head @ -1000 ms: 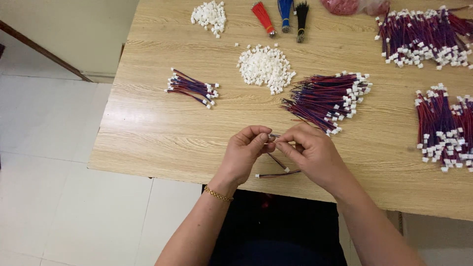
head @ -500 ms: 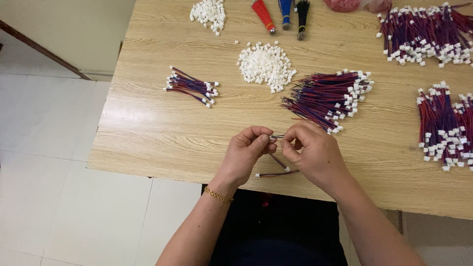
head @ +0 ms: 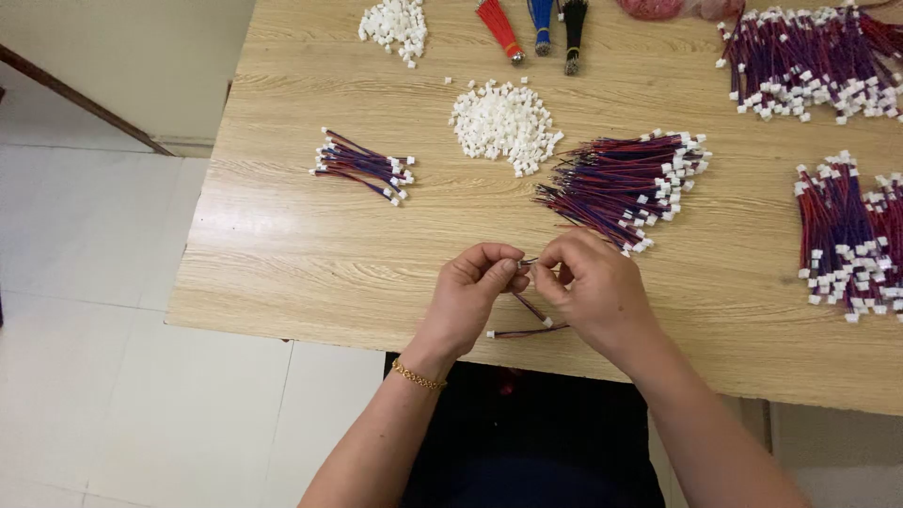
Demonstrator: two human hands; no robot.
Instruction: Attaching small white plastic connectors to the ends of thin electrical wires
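Both hands are up close together at the near edge of the wooden table (head: 282,245). Left hand (head: 470,296) has its fingers curled in, thumb and forefinger pressed together on the end of a thin red-and-blue wire lead (head: 529,310). Right hand (head: 593,287) meets it from the other side, fingertips bunched and pinching the same spot; whatever tiny part sits between the two pinches is too small to make out. That lead droops below the hands and loops back along the table edge, with a white connector on its free end just under the left hand.

Just beyond the right hand lies a fanned bundle of red-and-blue leads (head: 621,183), white connectors at the far-right tips, its nearest strands almost touching the knuckles. Next to it, farther up, a heap of loose white connector housings (head: 503,122). Off to the left, well apart, a small bundle of leads (head: 362,167). At the far edge, a second, smaller pile of white housings (head: 395,23) and three tool handles, red (head: 499,28), blue (head: 540,21) and black (head: 572,28). Two more big bundles sit on the right, one at the top corner (head: 809,56) and one at the edge (head: 847,235). A gold bracelet (head: 417,376) circles the left wrist.
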